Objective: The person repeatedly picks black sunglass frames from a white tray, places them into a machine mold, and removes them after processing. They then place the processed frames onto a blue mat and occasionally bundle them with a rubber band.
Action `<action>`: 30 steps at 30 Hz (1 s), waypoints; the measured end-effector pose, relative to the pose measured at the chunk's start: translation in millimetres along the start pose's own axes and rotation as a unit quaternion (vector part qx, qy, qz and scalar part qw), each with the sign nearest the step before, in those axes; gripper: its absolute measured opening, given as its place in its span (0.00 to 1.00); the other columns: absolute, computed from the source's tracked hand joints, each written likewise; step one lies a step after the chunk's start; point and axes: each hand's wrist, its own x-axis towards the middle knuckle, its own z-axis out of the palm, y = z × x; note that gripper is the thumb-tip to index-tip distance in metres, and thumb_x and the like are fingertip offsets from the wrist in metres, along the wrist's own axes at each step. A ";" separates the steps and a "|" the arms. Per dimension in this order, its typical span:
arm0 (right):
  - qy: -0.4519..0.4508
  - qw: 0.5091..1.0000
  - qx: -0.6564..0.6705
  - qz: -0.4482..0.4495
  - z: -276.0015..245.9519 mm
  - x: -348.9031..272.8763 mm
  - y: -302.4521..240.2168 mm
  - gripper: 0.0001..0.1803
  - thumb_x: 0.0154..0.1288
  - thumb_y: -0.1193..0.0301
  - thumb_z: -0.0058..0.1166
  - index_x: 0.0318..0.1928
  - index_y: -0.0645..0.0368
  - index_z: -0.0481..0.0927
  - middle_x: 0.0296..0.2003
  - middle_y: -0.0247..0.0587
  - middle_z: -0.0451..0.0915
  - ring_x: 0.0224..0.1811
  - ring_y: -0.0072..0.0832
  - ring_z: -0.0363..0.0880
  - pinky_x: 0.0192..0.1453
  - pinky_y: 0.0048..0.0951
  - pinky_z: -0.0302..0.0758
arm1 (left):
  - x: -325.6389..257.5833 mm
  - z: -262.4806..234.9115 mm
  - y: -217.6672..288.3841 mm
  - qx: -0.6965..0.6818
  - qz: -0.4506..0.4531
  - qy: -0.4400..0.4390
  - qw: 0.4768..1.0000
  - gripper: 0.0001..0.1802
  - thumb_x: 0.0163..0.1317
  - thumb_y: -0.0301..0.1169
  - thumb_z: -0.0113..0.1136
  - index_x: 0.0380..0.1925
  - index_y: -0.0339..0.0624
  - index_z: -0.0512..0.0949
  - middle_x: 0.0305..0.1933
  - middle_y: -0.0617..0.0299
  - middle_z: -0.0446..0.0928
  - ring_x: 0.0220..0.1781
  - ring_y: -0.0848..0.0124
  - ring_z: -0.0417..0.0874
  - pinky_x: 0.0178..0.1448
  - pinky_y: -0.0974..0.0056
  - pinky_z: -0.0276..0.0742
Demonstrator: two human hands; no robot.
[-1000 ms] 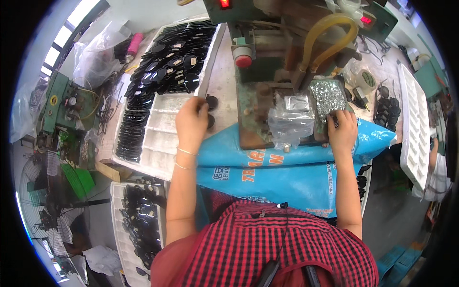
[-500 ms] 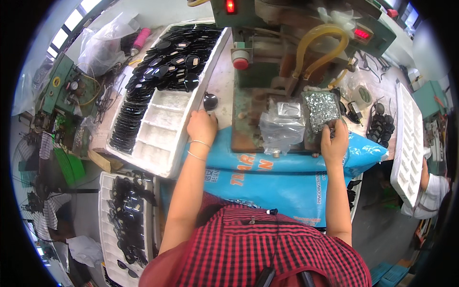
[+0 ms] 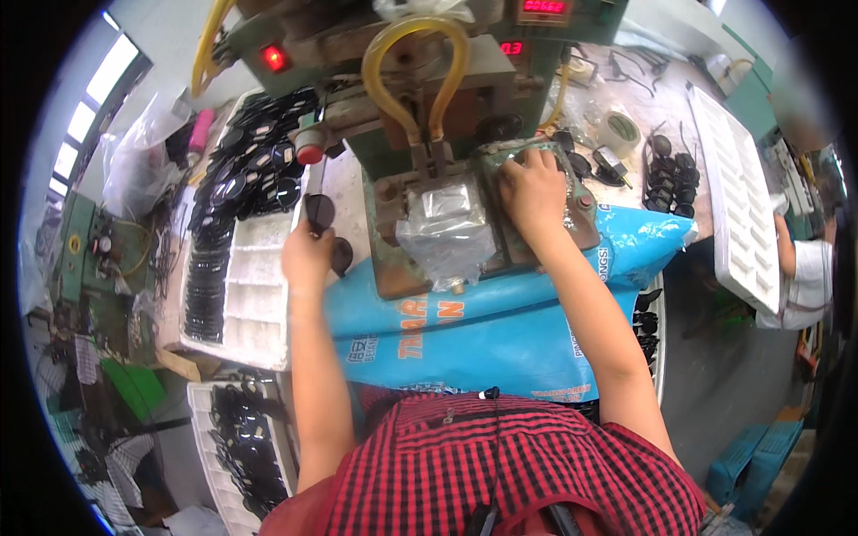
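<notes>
Over the bench (image 3: 351, 192), left hand (image 3: 307, 257) pinches sunglasses (image 3: 320, 213); right hand (image 3: 536, 192) has moved across the tray (image 3: 493, 159), grip unclear.

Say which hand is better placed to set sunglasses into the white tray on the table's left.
Left, I'd judge: the left hand holds sunglasses beside the white tray, while the right hand is across at the machine.

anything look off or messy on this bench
A little: in the white tray beside the left hand, dark sunglasses lie jumbled at the far end, while others at its near left sit in a tidy row. A crumpled clear bag hangs over the machine's front, perhaps on purpose. Nothing looks clearly broken.
</notes>
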 end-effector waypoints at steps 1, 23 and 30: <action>0.000 1.000 -0.011 0.004 -4.4 -2.1 2.5 0.05 0.50 0.73 0.61 0.30 0.53 0.85 0.37 0.43 0.79 0.43 0.45 0.77 0.40 0.41 0.76 | -16.0 -19.1 15.0 -0.067 0.010 0.016 0.998 0.16 0.60 0.38 0.64 0.37 0.33 0.81 0.28 0.52 0.84 0.31 0.58 0.86 0.38 0.57 0.79; 0.017 0.904 0.334 0.267 -49.8 -16.7 40.2 0.08 0.66 0.72 0.58 0.42 0.63 0.83 0.33 0.40 0.84 0.36 0.24 0.80 0.44 0.26 0.75 | -99.5 -42.4 150.5 -0.536 -0.169 -0.464 0.685 0.21 0.72 0.46 0.55 0.37 0.35 0.79 0.27 0.61 0.81 0.21 0.75 0.80 0.18 0.72 0.69; -0.063 0.991 0.076 -0.089 -32.7 -22.5 2.0 0.10 0.52 0.74 0.60 0.37 0.56 0.81 0.48 0.43 0.78 0.51 0.46 0.76 0.47 0.46 0.74 | -97.2 -45.4 144.7 -0.544 -0.162 -0.483 0.666 0.22 0.72 0.47 0.54 0.36 0.36 0.80 0.26 0.62 0.80 0.19 0.75 0.78 0.17 0.72 0.68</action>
